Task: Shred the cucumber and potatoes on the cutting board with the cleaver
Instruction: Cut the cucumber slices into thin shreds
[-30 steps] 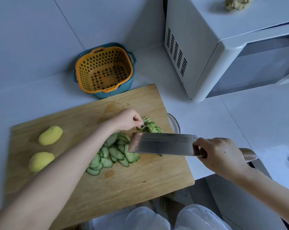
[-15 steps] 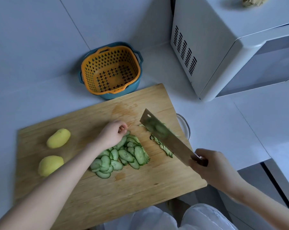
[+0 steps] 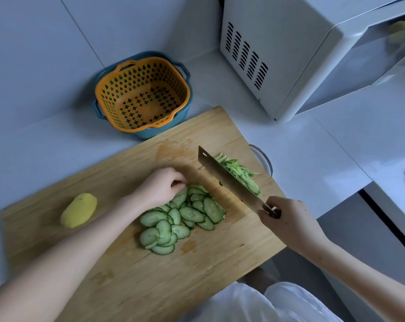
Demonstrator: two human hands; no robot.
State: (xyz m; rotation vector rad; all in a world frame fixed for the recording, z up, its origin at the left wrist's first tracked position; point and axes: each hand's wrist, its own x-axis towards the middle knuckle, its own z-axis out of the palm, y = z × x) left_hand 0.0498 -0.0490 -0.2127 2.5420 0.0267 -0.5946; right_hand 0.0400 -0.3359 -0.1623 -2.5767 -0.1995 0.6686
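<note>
A wooden cutting board (image 3: 131, 282) lies on the white counter. A fanned pile of cucumber slices (image 3: 180, 219) sits at its middle. My left hand (image 3: 159, 189) rests curled on the pile's far end, fingertips pressing the slices. My right hand (image 3: 287, 219) grips the cleaver's handle; the cleaver (image 3: 229, 180) stands blade down on the board just right of the slices. Beyond the blade lies a heap of cucumber shreds (image 3: 241, 173). One peeled yellow potato (image 3: 79, 210) lies at the board's left; my left forearm may hide a second one.
An orange colander in a blue bowl (image 3: 141, 94) stands behind the board. A white microwave (image 3: 313, 54) fills the back right. A glass bowl rim (image 3: 264, 159) shows at the board's right edge. The counter's front edge drops off to the right of my right hand.
The cleaver swung from flat and sideways to blade down between shreds and slices. My left hand moved from the shreds onto the slice pile. The view shifted, hiding one potato.
</note>
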